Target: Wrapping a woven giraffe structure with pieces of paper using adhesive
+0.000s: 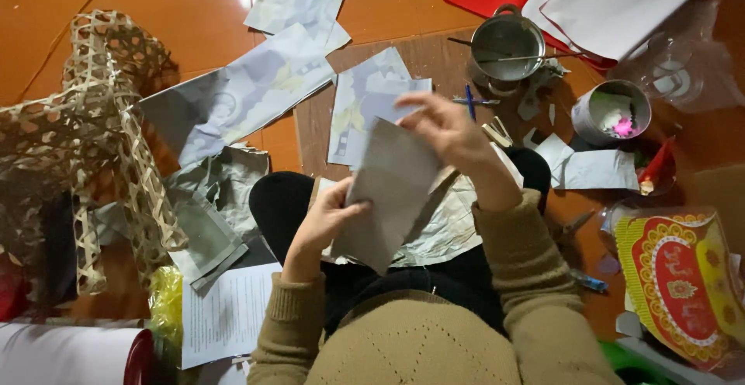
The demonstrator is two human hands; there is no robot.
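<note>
The grey paper [392,191] is pinched by both the left hand [326,218] and right hand [450,133], best kept taut so edges line up.

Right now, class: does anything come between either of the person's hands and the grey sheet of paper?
Nothing visible does. The left hand and the right hand both grip the grey sheet directly, at opposite edges.

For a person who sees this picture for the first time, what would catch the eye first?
In the centre, the left hand and right hand hold a grey sheet of paper over the lap. At the left stands a woven bamboo frame; at the lower right lies a red and gold decorated paper.
</note>
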